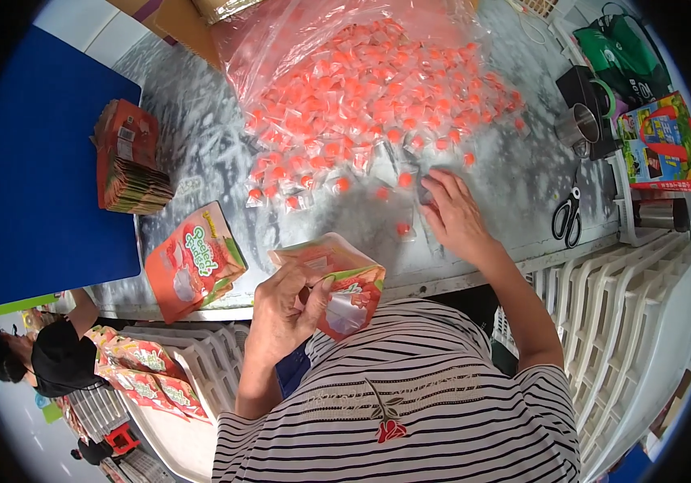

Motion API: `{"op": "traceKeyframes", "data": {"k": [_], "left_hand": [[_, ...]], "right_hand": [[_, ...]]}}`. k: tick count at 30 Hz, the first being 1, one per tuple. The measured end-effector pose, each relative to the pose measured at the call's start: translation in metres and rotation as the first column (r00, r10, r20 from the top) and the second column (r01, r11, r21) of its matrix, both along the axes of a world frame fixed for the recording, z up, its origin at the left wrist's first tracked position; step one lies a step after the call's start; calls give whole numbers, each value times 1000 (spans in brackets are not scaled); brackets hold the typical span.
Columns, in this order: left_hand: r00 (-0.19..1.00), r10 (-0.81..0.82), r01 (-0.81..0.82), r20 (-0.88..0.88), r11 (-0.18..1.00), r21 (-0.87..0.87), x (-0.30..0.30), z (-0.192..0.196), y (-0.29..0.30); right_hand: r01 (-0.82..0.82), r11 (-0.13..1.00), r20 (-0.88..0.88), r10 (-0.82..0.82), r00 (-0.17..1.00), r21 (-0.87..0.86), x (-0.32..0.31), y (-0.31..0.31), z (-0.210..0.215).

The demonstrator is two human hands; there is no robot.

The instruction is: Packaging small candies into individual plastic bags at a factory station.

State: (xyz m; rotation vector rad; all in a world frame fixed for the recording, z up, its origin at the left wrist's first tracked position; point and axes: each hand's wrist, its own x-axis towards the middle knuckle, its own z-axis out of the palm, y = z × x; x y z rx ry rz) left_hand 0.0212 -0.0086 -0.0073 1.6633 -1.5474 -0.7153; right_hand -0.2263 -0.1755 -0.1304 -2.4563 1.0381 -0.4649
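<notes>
My left hand [285, 306] pinches the rim of a red pouch [349, 310] with a clear window, held upright against my front with its mouth gaping. Over the table, my right hand [460, 221] reaches toward the near edge of a spread of individually wrapped red candies [362, 97]. Its fingers are stretched out and a little apart, and I see nothing in them. Beside the fingertips lie a few loose wrapped candies [404, 179]. To the left of my left hand, another pouch [195, 262] of the same kind lies flat at the table's edge.
Stacked flat pouches [132, 157] stand at the left by a blue board [47, 161]. A clear plastic bag [249, 48] lies behind the candies. Scissors [568, 217] and a metal cup [577, 125] are at right. White crates [603, 298] flank me; a co-worker [59, 354] is at left.
</notes>
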Motion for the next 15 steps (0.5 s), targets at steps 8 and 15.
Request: {"op": "traceKeyframes", "data": {"k": [8, 15], "left_hand": [[993, -95, 100, 74, 992, -73, -4, -5, -9], [999, -47, 47, 13, 999, -12, -2, -5, 0]], "right_hand": [[-52, 982, -18, 49, 999, -180, 37, 14, 9], [29, 991, 81, -19, 997, -129, -9, 10, 11]]}}
